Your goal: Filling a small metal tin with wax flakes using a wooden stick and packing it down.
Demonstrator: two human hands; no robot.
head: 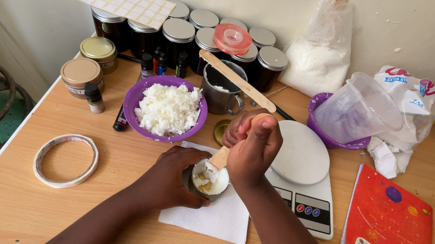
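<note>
My left hand (173, 176) wraps around a small round tin (208, 180) that stands on a white paper napkin (216, 217). The tin holds white wax-like flakes with a few yellowish bits. My right hand (253, 146) grips a flat wooden stick (222, 155), its tip pressed down into the tin's filling. Just behind, a purple bowl (137, 104) is heaped with the same white flakes.
A metal cup (221, 94) with a wooden stick across it, a kitchen scale (303, 171), dark lidded jars (178, 39), small dropper bottles, a tape roll (65, 160), a tilted measuring jug (358, 107) in a purple bowl, and a red notebook (392, 231) crowd the wooden table.
</note>
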